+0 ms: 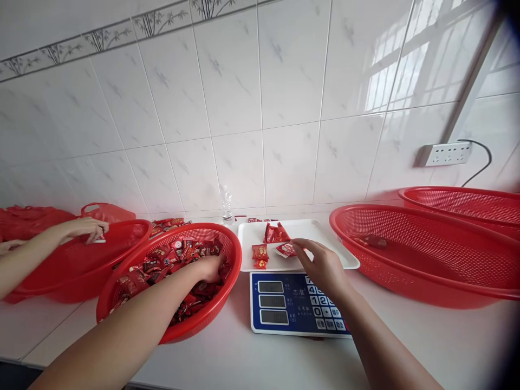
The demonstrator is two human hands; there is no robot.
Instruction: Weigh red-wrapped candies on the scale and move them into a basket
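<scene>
My left hand [213,267] reaches into a red plastic basket [235,246] heaped with small red-wrapped snack packets [162,260]. Its fingers are buried among the packets, so their grip is hidden. Over the white tray [320,230] of a weighing scale, my right hand [323,262] has its thumb and fingertips closed at the edge of a red-and-white packet [285,249]. Also on the tray are a larger red packet [277,233] and two small red packets [260,252] close together. The scale's blue keypad panel [299,303] lies below my right hand.
On the right stands a large red basket [414,281] with a few packets, another basket [467,195] behind it. At left, a co-worker's hand [87,228] is above a further red basket [81,271]. A clear bottle [226,205] stands by the tiled wall.
</scene>
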